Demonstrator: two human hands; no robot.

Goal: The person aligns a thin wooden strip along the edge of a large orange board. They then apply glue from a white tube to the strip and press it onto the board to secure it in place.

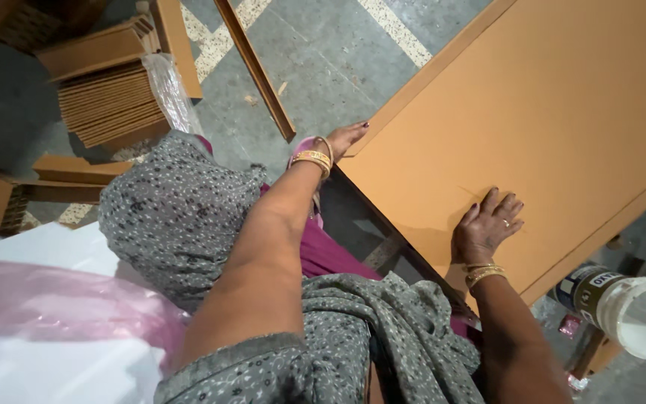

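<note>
Both my hands on the large flat orange-brown fibreboard panel (532,105).

The panel's long axis runs from near left to far right. My left hand (344,138) has its grip curled over the near-left corner edge; my right hand (485,228) lies fingers spread, flat on the panel's near edge. A white plastic bucket (622,307) stands near right.

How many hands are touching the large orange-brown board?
2: the left hand grips the large orange-brown board at its near-left corner; the right hand lies flat on its surface near the front edge.
</note>
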